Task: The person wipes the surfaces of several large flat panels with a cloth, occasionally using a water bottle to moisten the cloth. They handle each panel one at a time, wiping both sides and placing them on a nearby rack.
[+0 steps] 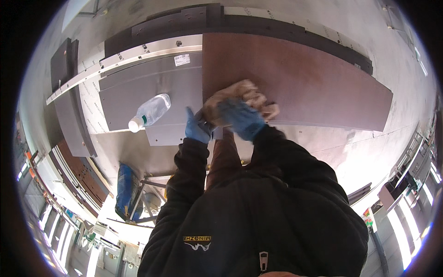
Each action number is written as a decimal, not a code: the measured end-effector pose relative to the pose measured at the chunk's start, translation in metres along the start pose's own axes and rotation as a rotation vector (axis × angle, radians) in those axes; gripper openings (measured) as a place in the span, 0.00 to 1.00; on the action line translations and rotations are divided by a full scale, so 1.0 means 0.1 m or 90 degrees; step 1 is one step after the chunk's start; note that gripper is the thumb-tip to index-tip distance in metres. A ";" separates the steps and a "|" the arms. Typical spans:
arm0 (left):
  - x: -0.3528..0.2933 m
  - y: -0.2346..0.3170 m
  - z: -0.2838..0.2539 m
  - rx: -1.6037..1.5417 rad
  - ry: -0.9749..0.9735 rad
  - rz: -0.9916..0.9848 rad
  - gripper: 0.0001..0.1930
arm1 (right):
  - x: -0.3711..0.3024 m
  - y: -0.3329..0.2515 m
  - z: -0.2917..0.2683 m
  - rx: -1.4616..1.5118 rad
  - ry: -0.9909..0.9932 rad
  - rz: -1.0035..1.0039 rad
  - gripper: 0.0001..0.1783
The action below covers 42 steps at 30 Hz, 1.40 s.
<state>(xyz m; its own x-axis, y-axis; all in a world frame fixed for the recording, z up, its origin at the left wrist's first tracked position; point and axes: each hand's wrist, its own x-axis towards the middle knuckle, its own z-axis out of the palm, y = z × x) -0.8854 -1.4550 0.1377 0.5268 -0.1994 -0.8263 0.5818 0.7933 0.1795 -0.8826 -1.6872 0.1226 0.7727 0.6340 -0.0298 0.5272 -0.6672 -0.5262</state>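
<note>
A crumpled tan cloth (244, 94) lies on the near left part of a large brownish panel (304, 78). My right hand (243, 121), in a blue glove, grips this cloth against the panel's surface; motion smears the fingers a little. Beside the panel's near left corner is my left hand (198, 129), also blue-gloved, with its thumb stretched away from the fingers. Its fingertips are close to the cloth and the corner, and whether they touch either is partly hidden. To its left a clear plastic bottle (156, 109) with a white cap lies on its side on a grey panel (120, 94).
More dark panels (170, 23) are stacked along the far side, with a pale perforated strip (124, 57) across the left. A white label (182, 60) sits on the grey panel. Below the table's near edge, a blue bag (124, 189) rests by a metal frame (143, 198).
</note>
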 end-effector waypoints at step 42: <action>0.33 -0.13 0.12 0.315 0.477 0.197 0.30 | -3.78 5.12 -3.37 -0.636 0.273 0.641 0.22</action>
<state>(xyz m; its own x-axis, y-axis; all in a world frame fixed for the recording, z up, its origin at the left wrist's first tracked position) -0.8679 -1.4789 0.1143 0.2670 0.5357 -0.8011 0.7698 0.3815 0.5117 -0.7858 -2.4008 0.1509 0.9011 -0.2896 0.3227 -0.3992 -0.8445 0.3571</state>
